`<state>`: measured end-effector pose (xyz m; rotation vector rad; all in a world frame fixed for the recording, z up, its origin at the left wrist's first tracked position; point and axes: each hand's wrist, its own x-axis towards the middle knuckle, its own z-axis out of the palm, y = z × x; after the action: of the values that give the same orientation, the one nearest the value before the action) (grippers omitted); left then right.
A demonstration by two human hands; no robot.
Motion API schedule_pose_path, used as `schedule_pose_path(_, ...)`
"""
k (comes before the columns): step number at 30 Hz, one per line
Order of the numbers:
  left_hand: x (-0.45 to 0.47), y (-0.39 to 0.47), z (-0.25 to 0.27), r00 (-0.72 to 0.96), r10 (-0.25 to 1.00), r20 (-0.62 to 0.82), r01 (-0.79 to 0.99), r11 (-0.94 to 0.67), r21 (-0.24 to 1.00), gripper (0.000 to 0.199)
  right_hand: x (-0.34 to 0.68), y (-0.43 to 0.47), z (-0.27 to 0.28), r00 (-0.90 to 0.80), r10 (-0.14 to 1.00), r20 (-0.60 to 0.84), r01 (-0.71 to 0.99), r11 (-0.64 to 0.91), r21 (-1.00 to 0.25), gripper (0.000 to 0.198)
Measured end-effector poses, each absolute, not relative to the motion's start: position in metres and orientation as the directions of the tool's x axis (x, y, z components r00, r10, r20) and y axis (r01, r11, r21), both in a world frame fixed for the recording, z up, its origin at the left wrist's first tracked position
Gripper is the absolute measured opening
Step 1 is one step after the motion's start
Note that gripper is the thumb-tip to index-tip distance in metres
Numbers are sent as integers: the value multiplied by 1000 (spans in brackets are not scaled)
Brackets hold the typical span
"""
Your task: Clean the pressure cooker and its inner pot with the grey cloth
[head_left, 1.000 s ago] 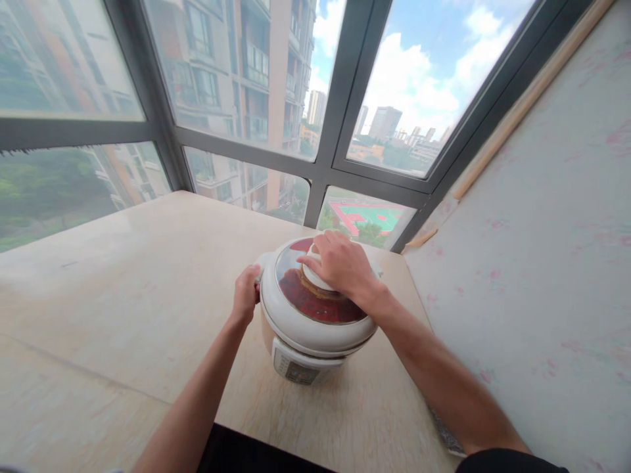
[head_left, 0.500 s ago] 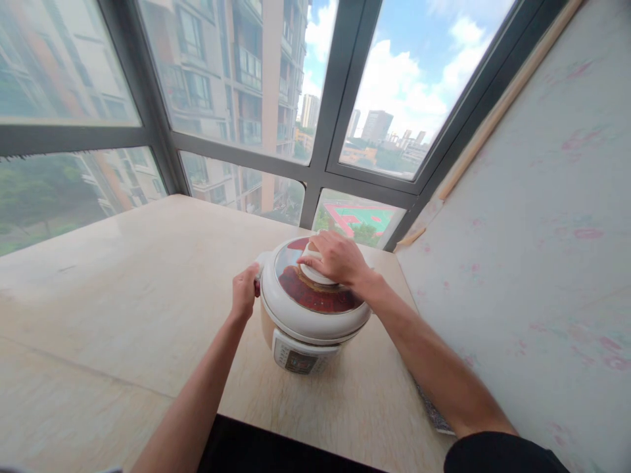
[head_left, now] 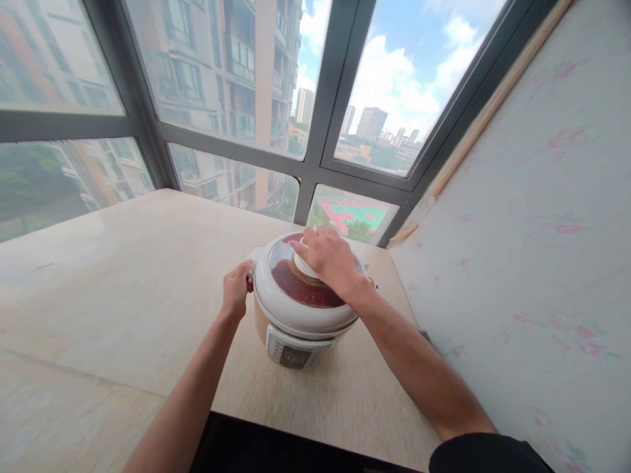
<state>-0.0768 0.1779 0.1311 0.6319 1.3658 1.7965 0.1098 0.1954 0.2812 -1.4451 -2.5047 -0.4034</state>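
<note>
A round white electric pressure cooker stands upright on the pale stone ledge, its control panel facing me. The lid has a dark red, shiny top and sits on the body. My right hand is wrapped over the white lid handle in the middle, hiding much of it. At the cooker's left side, my left hand is closed around the side handle; its fingertips are partly hidden.
The pale ledge spreads to the left. Grey-framed windows rise behind it. A flower-patterned wall stands close on the right. Part of a small dark object shows behind my right forearm. Dark cloth lies along the front edge.
The whole view has shifted slightly, so cooker and hands appear a little further left and up. My right hand has turned a little on the lid handle. Both hands keep their hold.
</note>
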Motion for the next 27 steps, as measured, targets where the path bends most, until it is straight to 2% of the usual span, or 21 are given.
schedule_pose_path(9,-74,175,137,-574,814,-87,-317,-123,940,35,100,186,288,-389,872,298,920,381,85,49)
schedule_pose_path(17,-77,179,130,-552,830,-78,-329,-131,935,36,93,185,284,-325,885,334,944,327,51,48)
schedule_pose_path(22,-75,177,132,-553,830,-75,-331,-136,934,36,88,187,290,-283,918,277,959,281,48,48)
schedule_pose_path(27,-74,176,133,-545,835,-75,-343,-141,929,36,81,191,303,-325,927,188,945,310,104,49)
